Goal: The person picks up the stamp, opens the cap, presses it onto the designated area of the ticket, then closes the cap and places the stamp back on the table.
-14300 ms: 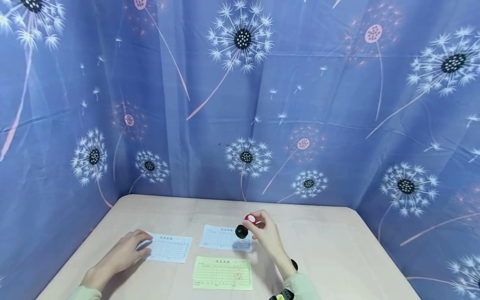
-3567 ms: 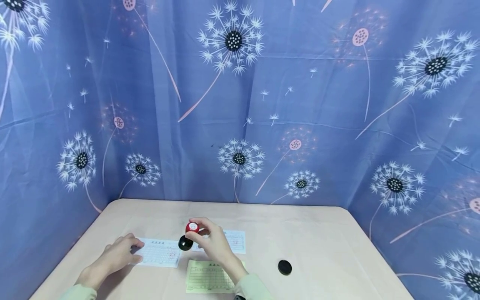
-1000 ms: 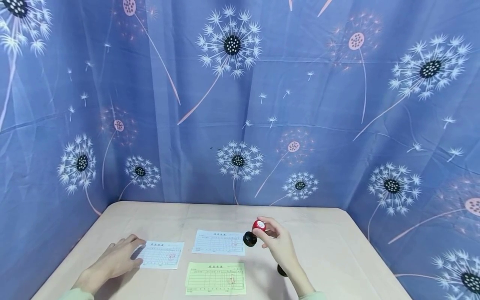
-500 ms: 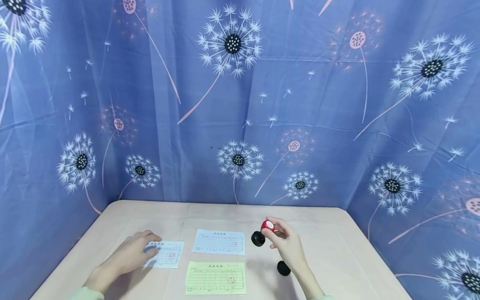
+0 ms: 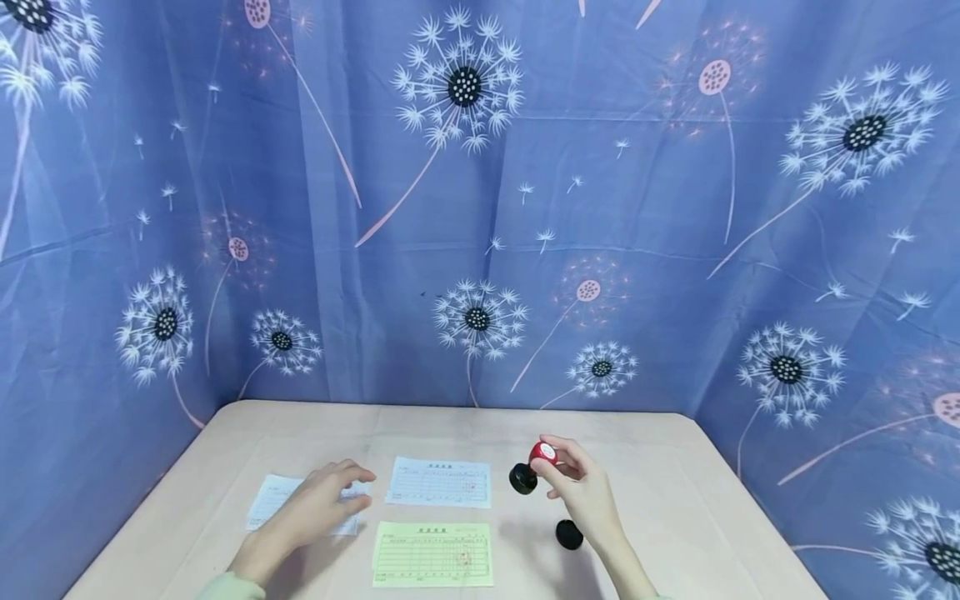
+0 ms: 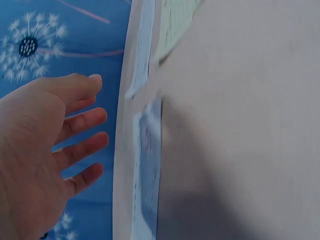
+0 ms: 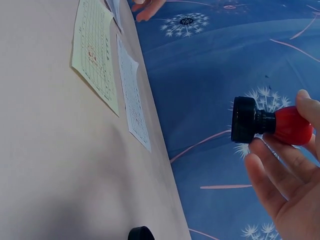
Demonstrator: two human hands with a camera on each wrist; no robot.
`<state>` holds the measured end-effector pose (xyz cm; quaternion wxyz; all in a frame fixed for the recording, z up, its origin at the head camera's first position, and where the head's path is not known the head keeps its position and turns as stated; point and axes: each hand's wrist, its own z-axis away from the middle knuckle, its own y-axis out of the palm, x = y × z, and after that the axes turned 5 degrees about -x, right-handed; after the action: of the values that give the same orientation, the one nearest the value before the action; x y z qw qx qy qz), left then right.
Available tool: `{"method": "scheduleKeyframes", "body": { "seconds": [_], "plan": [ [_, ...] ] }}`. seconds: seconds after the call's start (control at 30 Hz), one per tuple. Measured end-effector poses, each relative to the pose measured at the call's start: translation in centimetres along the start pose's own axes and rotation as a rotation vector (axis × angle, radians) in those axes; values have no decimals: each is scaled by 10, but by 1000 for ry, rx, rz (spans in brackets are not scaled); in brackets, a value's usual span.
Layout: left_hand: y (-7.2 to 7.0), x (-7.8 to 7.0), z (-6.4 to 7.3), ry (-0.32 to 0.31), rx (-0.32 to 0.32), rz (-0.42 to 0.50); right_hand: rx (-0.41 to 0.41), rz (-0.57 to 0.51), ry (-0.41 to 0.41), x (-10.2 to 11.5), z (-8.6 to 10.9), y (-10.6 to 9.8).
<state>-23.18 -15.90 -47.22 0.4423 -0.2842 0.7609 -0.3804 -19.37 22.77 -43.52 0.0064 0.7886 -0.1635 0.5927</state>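
My right hand (image 5: 588, 492) grips a stamp (image 7: 292, 126) by its red knob, with the black base pointing left, above the table. In the right wrist view the thumb lies on top of the knob and the fingers are below it. My left hand (image 5: 318, 504) is held with relaxed, parted fingers over the left blue-white form (image 5: 270, 496), covering much of it; nothing is between its fingers. Right of that hand lies a second blue-white form (image 5: 438, 482), and nearer me a green form (image 5: 432, 554). Both show small red stamp marks at their right side.
A round black cap (image 5: 569, 534) lies on the table right of the green form, beside my right forearm. The pale table (image 5: 675, 517) ends at a blue dandelion-print curtain (image 5: 480, 208) behind and at both sides.
My left hand has left the left form's edge and moved right across it. The right hand has carried the stamp slightly right, away from the middle form. The forms' red marks appeared earlier.
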Motion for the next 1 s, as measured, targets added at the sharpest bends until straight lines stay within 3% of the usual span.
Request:
{"method": "scheduleKeyframes", "body": {
  "seconds": [0.2, 0.43, 0.67, 1.0],
  "plan": [
    [19, -24, -10, 20, 36, 69, -9, 0, -3, -2, 1, -5],
    [33, -46, -18, 109, 80, 74, -18, -13, -2, -3, 1, -9],
    [52, -66, -22, 110, 133, 97, -39, -20, -7, -3, 4, -10],
    [76, -91, -32, 129, 162, 142, -48, -37, 0, -1, 7, -13]
  ]
}}
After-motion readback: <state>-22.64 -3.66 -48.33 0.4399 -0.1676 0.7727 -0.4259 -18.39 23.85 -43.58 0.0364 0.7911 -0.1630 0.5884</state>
